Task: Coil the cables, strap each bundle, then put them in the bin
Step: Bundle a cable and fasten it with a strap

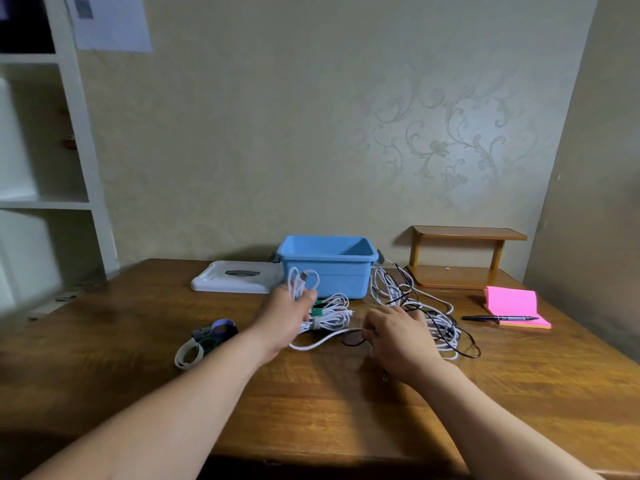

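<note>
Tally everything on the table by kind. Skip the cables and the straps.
Blue bin: 1
White lid: 1
Wooden shelf: 1
Pink sticky-note pad: 1
Black pen: 1
Total: 5

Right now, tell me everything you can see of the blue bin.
The blue bin is a rectangular light blue plastic tub with a thick rim and a grey latch at each end. It stands upright and open at the back of the table. Its white lid lies flat left of it. Loose cables pile by its right end. The left hand holds loops of white cable in front of it. Its floor is hidden.
</note>
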